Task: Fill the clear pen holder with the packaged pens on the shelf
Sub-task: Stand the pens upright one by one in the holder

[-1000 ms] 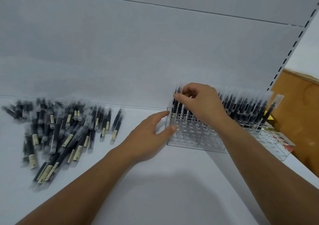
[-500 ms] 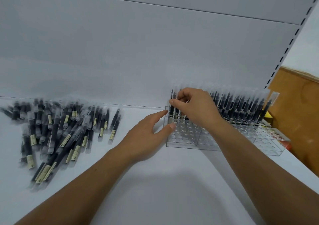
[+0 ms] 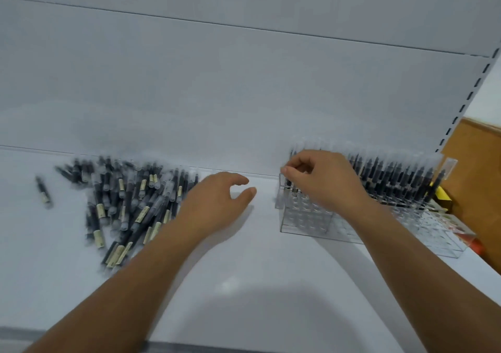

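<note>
The clear pen holder (image 3: 306,224) stands toward the right end of the shelf (image 3: 244,285), close against the back edge, and it is only partly filled. Its rear rows carry a dense line of standing pens (image 3: 393,173) running toward the right edge, while the cells along its front look empty and see-through. Whether the holder is one piece or several set side by side cannot be told. The right hand (image 3: 320,183) is over the holder's rear left corner, its thumb and forefinger pinching the top of a packaged pen (image 3: 289,185) that stands upright in or just above a cell there; how deep it sits is hidden by the fingers. The left hand (image 3: 217,203) is relaxed with fingers spread and holds nothing, placed between the holder and the loose pile (image 3: 130,198), apart from the holder. That pile lies toward the left end near the back edge and is large, with one stray pen (image 3: 43,192) farther left. Judging by the empty front cells and the size of the pile, a good share of the filling remains to be done.
</note>
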